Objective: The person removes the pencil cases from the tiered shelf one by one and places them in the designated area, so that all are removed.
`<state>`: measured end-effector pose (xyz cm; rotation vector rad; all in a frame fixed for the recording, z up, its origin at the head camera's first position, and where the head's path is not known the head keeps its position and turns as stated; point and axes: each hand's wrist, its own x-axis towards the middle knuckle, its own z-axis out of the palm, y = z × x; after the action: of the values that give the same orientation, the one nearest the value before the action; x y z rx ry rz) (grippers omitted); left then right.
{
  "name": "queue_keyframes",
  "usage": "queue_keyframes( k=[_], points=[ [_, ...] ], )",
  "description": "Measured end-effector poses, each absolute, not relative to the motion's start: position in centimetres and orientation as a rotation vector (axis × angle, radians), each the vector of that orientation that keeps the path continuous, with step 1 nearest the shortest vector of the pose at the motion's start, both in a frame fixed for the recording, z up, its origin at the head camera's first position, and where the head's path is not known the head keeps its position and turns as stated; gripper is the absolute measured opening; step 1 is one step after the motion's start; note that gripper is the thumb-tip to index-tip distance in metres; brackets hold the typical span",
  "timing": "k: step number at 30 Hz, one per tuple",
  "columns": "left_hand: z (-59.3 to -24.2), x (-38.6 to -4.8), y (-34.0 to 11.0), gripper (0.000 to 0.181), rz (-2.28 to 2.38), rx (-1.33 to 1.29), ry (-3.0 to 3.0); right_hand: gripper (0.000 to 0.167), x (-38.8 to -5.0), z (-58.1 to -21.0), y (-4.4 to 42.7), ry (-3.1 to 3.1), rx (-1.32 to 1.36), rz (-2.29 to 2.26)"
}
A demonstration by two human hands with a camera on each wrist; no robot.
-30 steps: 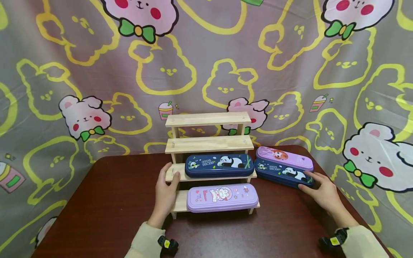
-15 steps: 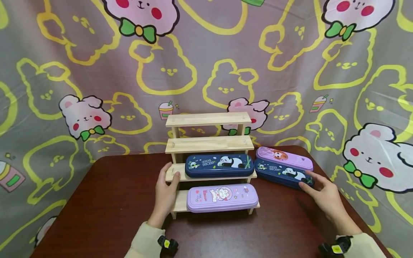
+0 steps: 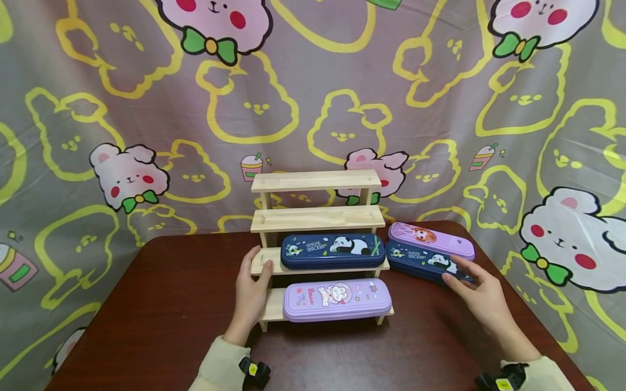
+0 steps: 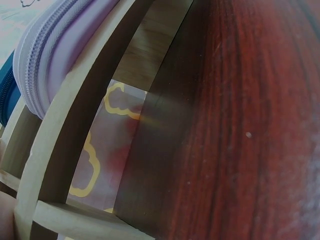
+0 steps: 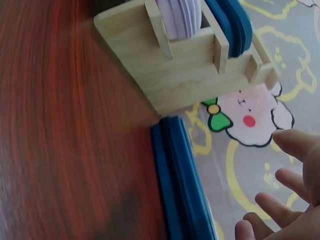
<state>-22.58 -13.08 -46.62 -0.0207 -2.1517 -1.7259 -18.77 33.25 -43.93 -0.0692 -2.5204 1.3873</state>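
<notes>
At the left end of a tiered wooden rack [image 3: 318, 217], my left hand [image 3: 250, 290] grips the second step from the bottom, thumb over its front. That step holds a navy panda case [image 3: 332, 251]; a lilac case [image 3: 337, 300] lies on the bottom step. My right hand [image 3: 481, 298] is over the right end of another navy panda case [image 3: 420, 262] on the table, fingers apart. In the right wrist view those fingers are spread beside the navy case [image 5: 180, 180]; contact cannot be told. The left wrist view shows the rack [image 4: 55, 120] and a bit of my hand [image 4: 7, 215].
Behind the right-hand navy case, a pink-purple case [image 3: 440, 243] touches it. The rack's upper two steps are bare. A dark red-brown table [image 3: 171, 304] is under everything, and a patterned cloth [image 3: 303, 81] hangs behind and beside it.
My right hand has moved a little left along the navy case on the table, covering more of its right end. The cases, the rack and my left hand look unmoved.
</notes>
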Motion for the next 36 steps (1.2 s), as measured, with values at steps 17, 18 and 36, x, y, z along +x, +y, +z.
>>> queue_keyframes(
  k=[17,18,36],
  points=[
    [-46.7,-22.5,-13.1,0.051,-1.734,-0.030,-2.138,0.049,-18.6,-42.8,28.8,-2.426,0.225,1.358],
    [-46.7,-22.5,-13.1,0.051,-1.733,-0.033,-2.136,0.048,-18.6,-42.7,28.6,-2.427,0.243,1.353],
    [-46.7,-22.6,-13.0,0.050,-1.736,-0.015,-2.122,0.049,-20.3,-42.1,24.5,-2.343,0.414,1.545]
  ],
)
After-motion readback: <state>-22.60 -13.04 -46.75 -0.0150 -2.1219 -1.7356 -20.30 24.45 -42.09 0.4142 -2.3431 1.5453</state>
